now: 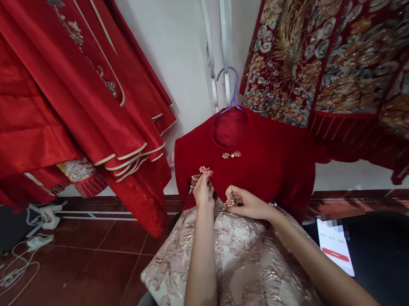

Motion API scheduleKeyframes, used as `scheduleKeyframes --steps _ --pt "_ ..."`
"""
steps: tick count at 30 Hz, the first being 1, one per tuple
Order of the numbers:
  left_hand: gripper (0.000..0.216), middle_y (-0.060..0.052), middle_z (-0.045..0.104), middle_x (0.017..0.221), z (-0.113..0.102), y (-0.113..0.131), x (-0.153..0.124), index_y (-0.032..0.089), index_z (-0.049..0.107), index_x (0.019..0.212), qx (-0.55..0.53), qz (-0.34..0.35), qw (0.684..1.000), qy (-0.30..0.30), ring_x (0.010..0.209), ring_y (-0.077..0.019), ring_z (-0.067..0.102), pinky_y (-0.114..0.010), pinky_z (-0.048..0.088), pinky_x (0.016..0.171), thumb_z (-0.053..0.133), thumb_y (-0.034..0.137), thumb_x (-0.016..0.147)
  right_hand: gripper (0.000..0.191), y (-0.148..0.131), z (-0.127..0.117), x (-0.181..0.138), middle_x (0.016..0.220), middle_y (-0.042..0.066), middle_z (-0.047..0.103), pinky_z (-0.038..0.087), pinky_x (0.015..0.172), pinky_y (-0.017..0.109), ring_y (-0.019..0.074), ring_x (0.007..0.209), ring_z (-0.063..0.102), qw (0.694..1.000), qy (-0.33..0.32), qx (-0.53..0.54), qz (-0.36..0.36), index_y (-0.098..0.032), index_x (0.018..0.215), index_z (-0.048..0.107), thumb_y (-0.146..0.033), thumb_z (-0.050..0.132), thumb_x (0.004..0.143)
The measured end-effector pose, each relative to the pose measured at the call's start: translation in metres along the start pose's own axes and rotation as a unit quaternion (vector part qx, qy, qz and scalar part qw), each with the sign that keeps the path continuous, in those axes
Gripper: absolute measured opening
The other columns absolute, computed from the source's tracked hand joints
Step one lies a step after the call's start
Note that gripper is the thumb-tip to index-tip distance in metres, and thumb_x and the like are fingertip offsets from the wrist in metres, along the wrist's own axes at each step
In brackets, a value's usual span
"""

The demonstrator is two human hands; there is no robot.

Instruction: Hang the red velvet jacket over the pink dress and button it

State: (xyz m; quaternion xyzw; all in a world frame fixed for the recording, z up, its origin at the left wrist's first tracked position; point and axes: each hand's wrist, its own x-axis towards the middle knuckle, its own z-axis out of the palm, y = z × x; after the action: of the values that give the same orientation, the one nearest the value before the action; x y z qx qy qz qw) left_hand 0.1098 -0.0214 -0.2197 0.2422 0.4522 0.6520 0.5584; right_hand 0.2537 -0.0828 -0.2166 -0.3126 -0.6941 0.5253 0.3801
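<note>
A red top (274, 146) on a purple hanger (234, 90) lies propped in front of me, with a jewelled flower clasp (231, 154) at its collar. My left hand (203, 190) is closed on the left of its chest, fingertips pinching a jewelled flower ornament (204, 169) there. Lower and to the right, my right hand (247, 203) pinches another jewelled flower ornament (229, 203) near the top edge of a pink and gold brocade garment (242, 261) on my lap. How each ornament is attached is too small to tell.
Red garments (72, 91) hang on the left, and a heavily embroidered garment (342, 36) hangs on the right. A phone (335, 247) lies on a black surface (394, 257) to my right. White cables (11, 274) and a power strip (40, 241) lie on the tiled floor (81, 283).
</note>
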Motion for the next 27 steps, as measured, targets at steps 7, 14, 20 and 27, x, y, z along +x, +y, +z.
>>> scheduleKeyframes --steps 7,14,20,27 --pt "0.029 -0.006 0.071 0.108 0.004 0.006 -0.010 0.017 0.068 0.102 -0.024 -0.034 0.999 0.007 0.087 -0.0127 0.068 -0.021 0.050 0.073 0.063 0.024 0.074 0.022 -0.004 -0.003 -0.002 0.075 -0.005 0.042 0.034 0.066 0.024 0.0107 0.069 0.043 1.000 -0.016 -0.004 0.002 -0.021 0.082 0.041 -0.014 0.058 0.070" --pt "0.024 -0.007 0.070 0.107 0.038 0.022 -0.027 0.018 0.069 0.100 0.143 0.201 0.950 -0.190 0.097 -0.0173 0.064 -0.027 0.047 0.088 0.056 0.026 0.082 0.023 -0.022 -0.031 -0.021 0.074 -0.005 0.044 0.032 0.058 0.022 0.0089 0.065 0.041 0.985 -0.158 -0.036 0.054 -0.020 0.082 0.042 -0.011 0.059 0.069" --pt "0.022 -0.007 0.065 0.084 0.059 0.042 -0.023 0.021 0.069 0.103 0.461 0.432 0.755 -0.177 0.084 -0.0194 0.057 -0.031 0.045 0.084 0.055 0.028 0.088 0.025 -0.037 -0.055 -0.041 0.074 -0.005 0.047 0.036 0.058 0.022 0.0079 0.065 0.044 0.981 -0.164 -0.061 0.083 -0.020 0.080 0.043 -0.013 0.064 0.069" --pt "0.013 -0.008 0.062 0.104 0.062 0.080 -0.017 0.019 0.065 0.090 0.567 0.549 0.550 -0.273 0.109 -0.0231 0.050 -0.047 0.030 0.108 0.053 0.022 0.088 0.024 -0.055 -0.077 -0.061 0.082 0.000 0.057 0.047 0.073 0.028 0.0118 0.077 0.056 0.985 -0.112 -0.063 0.114 -0.019 0.093 0.052 -0.033 0.066 0.079"
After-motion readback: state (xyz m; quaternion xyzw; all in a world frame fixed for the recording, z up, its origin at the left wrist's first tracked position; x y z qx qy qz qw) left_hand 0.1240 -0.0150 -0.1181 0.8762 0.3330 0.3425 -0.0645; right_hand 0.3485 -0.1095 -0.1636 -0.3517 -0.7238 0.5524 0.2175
